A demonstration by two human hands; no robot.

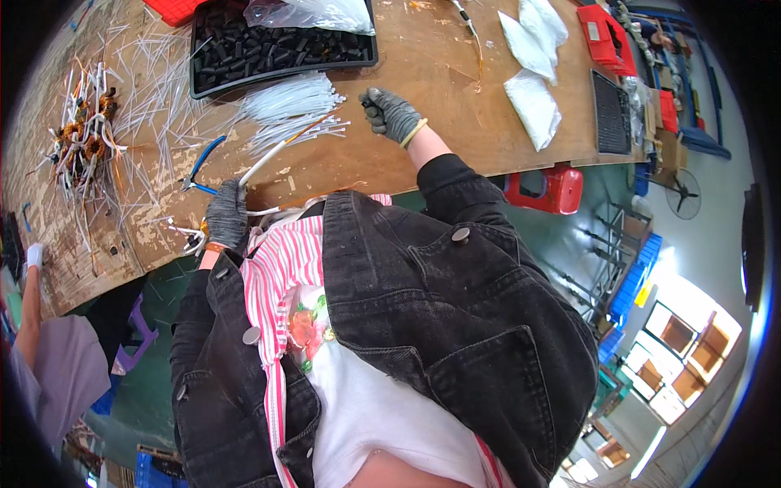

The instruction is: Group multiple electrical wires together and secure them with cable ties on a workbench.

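My left hand [226, 215], in a grey glove, is closed around a bundle of white-sleeved wires at the table's near edge. One white-sleeved wire [267, 165] rises from it to the upper right, its bare copper-coloured end [307, 128] reaching over the cable ties. Below that hand hangs the bundle's small coil [195, 238], partly hidden by the glove. My right hand [392, 115], also gloved, is held over the table right of the wire's tip, fingers curled together. Something dark shows at its fingertips, too small to name. A pile of white cable ties [293, 102] lies between the hands.
Behind the ties stands a black tray [285, 81] of small black pieces. Blue-handled cutters [202, 167] lie by my left hand. Wired copper coils [85, 130] are heaped at left, near another person's gloved hand [34, 255]. White packets [533, 110] and a red bin [606, 41] sit right.
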